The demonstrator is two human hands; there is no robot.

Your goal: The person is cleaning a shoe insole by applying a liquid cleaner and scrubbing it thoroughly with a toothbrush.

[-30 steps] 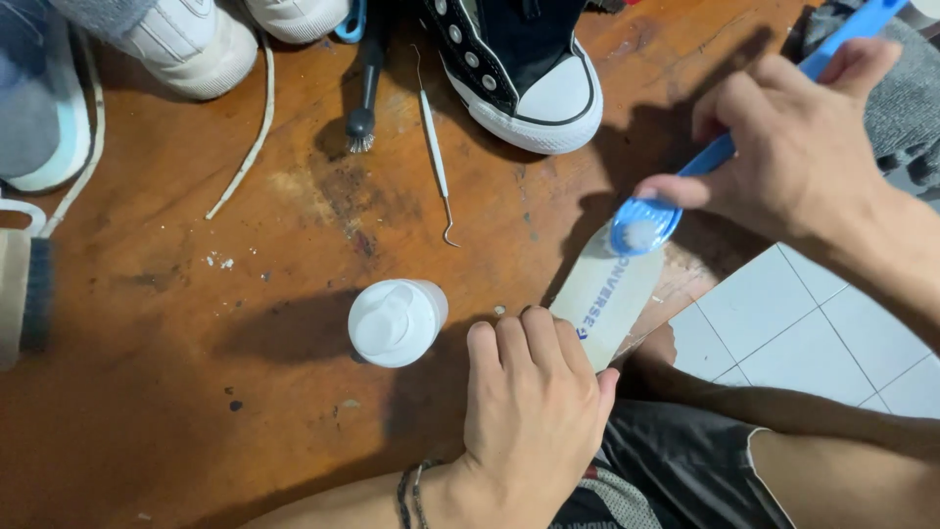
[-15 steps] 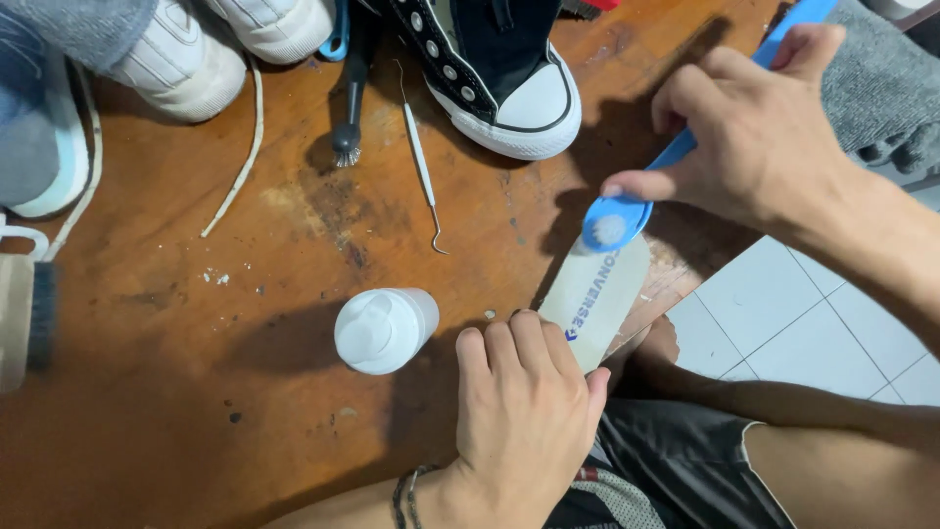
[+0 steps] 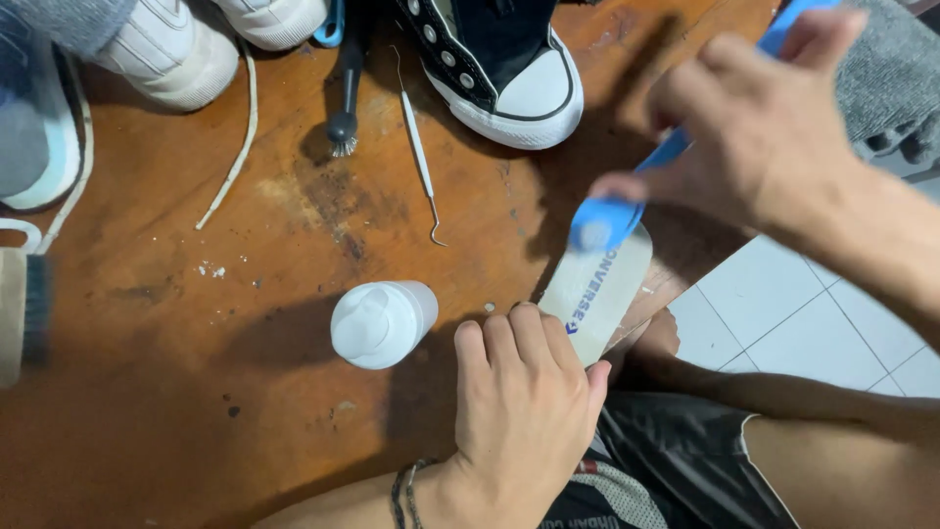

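2 hands, blue brush on white insole, wooden table

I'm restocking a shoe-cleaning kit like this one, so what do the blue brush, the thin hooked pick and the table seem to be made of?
The blue brush in the right hand looks like smooth moulded plastic: uniform colour, though blurred. The hooked pick seems to be metal: thin, grey, faintly shiny. The table looks like varnished reddish-brown wood, with a worn, stained patch near the pick.
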